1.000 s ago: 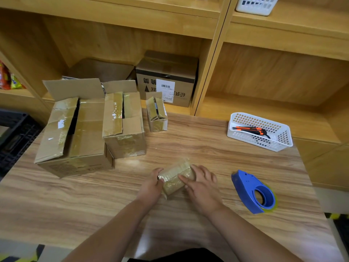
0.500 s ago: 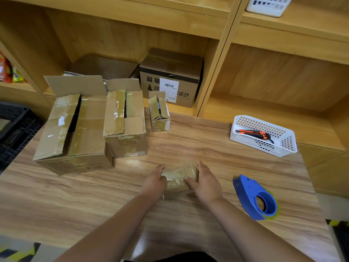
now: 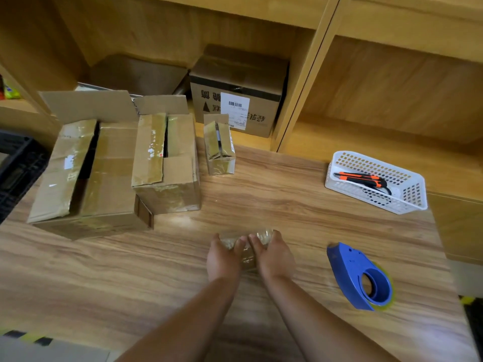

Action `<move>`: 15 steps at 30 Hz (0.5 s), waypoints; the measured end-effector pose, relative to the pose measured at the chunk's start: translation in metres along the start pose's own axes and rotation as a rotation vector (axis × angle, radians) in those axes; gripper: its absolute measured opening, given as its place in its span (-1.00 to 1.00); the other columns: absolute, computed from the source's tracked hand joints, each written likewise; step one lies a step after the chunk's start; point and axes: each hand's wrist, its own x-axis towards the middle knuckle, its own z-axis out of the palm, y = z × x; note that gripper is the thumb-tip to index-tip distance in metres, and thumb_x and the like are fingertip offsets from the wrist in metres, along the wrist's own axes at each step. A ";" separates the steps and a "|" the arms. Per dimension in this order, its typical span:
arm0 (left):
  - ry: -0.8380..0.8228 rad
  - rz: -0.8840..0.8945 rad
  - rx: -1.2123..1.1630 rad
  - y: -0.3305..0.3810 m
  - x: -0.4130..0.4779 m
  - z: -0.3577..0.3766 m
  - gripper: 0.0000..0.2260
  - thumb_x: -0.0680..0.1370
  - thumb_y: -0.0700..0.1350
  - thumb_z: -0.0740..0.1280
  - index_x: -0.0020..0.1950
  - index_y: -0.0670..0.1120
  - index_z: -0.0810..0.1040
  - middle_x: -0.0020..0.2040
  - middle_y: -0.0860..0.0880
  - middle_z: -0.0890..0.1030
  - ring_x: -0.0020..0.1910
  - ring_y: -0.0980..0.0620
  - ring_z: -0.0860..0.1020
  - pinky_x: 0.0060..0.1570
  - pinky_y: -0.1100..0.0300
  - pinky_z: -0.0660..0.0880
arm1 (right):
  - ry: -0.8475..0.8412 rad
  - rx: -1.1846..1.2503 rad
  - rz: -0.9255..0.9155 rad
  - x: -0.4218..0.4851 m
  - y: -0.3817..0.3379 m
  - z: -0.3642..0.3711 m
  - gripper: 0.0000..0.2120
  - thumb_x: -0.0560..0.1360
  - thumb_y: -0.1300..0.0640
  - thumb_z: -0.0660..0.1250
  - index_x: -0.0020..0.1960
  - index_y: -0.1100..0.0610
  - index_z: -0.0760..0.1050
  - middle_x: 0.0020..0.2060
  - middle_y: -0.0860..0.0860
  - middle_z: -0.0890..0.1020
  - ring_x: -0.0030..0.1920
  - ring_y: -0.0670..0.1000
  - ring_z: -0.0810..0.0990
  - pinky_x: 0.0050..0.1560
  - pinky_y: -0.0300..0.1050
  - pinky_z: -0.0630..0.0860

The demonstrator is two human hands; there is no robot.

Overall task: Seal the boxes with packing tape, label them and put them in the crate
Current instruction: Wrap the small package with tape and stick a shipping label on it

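Your two hands sit at the lower centre of the frame, both laid over one small tape-wrapped box [image 3: 245,253] that rests on the wooden table [image 3: 274,199]. Your left hand [image 3: 223,259] covers the box's left side with the fingers curled down over its top, and your right hand [image 3: 273,257] covers the right side the same way; the fingertips of both nearly meet over the middle, so only a shiny strip of the box shows between and beyond them. Both hands are closed down onto the box rather than spread flat. To the right of your hands, apart from them, a blue tape dispenser [image 3: 359,276] lies on the table. In the right of the frame a white perforated basket [image 3: 407,189] sits near the table's far edge with an orange-and-black utility knife [image 3: 362,178] lying inside it. At the left of the frame stand three more cartons with flaps not sealed: a large box [image 3: 86,176] at the far left, a medium box [image 3: 167,163] touching its right side, and a small upright box [image 3: 219,145] a little further right, apart from the medium one. At the left edge a black crate [image 3: 18,165] is partly visible below table level. Behind the small upright box, in the shelf recess at upper centre, sits a closed carton with a white barcode label [image 3: 235,111].
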 end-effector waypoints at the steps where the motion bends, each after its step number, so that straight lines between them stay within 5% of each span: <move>1: -0.007 0.002 0.008 0.000 0.001 0.001 -0.36 0.50 0.09 0.35 0.45 -0.20 0.24 0.28 -0.23 0.50 0.30 -0.16 0.44 0.19 0.13 0.36 | 0.007 0.011 -0.001 0.002 0.001 0.001 -0.49 0.51 -0.26 0.19 0.26 0.10 0.37 0.08 0.10 0.62 0.12 0.16 0.57 -0.01 -0.07 0.44; 7: -0.001 0.040 0.014 -0.006 0.004 0.004 -0.51 0.58 0.05 0.24 0.39 -0.23 0.31 0.23 -0.23 0.53 0.25 -0.18 0.47 0.16 0.10 0.37 | 0.000 0.080 -0.004 0.010 0.011 0.000 -0.56 0.61 -0.16 0.06 0.33 0.08 0.41 0.14 0.12 0.59 0.17 0.17 0.53 -0.01 -0.07 0.41; 15: 0.082 0.060 0.021 -0.007 0.007 0.007 -0.64 0.64 -0.01 0.07 0.31 -0.19 0.42 0.15 -0.23 0.57 0.17 -0.20 0.49 0.04 0.11 0.37 | 0.057 0.174 0.014 0.012 0.013 0.007 -0.57 0.62 -0.13 0.02 0.09 0.12 0.55 -0.09 0.14 0.64 -0.01 0.16 0.57 -0.17 -0.08 0.35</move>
